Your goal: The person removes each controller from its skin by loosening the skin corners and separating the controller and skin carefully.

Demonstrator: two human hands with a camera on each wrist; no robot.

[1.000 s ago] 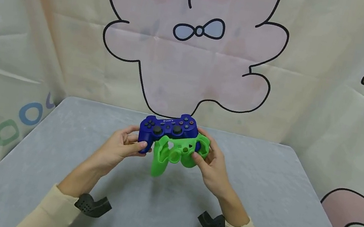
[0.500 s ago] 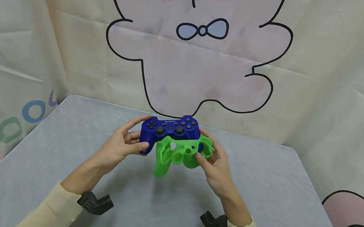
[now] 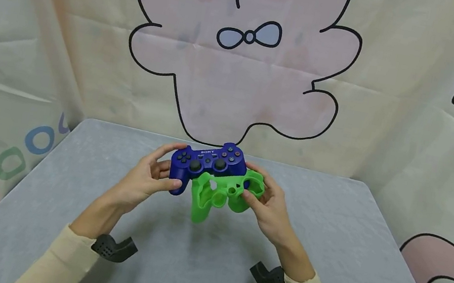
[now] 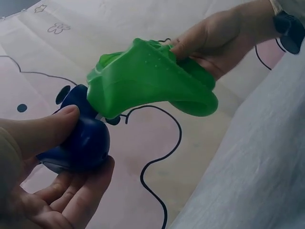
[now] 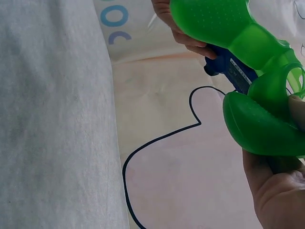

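Observation:
A blue game controller [image 3: 208, 159] with dark sticks and buttons is held up above the table. My left hand [image 3: 149, 172] grips its left handle, thumb in front and fingers behind, as the left wrist view shows on the blue handle [image 4: 88, 138]. A soft green controller cover [image 3: 219, 188] hangs over the controller's lower right part; its left half dangles loose below. My right hand [image 3: 268, 206] pinches the cover's right side, with the thumb on the front. In the right wrist view the green cover [image 5: 267, 114] hides most of the controller [image 5: 228, 67].
The grey cloth-covered table [image 3: 195, 276] spreads beneath both hands. Behind it hangs a pale curtain [image 3: 104, 41] with a printed bear. Each wrist wears a dark camera mount [image 3: 114, 249].
My left index finger has come up to the controller's top edge. The controller's left handle has tilted slightly down and left. My right hand keeps its hold on the cover.

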